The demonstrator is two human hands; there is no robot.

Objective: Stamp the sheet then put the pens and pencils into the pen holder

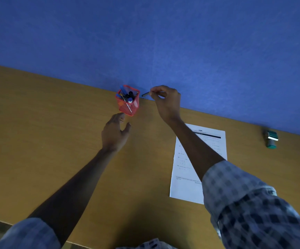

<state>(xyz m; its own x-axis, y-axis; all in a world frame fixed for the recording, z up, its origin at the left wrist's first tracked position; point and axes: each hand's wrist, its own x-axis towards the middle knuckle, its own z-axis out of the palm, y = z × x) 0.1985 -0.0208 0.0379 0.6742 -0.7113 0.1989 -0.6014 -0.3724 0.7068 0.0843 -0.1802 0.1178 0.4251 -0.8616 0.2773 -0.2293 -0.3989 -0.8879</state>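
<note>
one cam only, worn on the person's head, wide-angle, looking fwd and down over a tilted horizon: the desk [37,141] edge runs up-left to down-right against the blue wall [163,33]. both forearms reach away from the lens, checked sleeves filling the near corners. hands and the red pen holder [128,103] sit mid-frame, far side of desk. sheet [185,177] lies right of centre, stamp [271,138] far right. no 2nd view to overlap with.

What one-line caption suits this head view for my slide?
Right hand brings a dark pen toward the red mesh pen holder; left hand open beside it.
</note>
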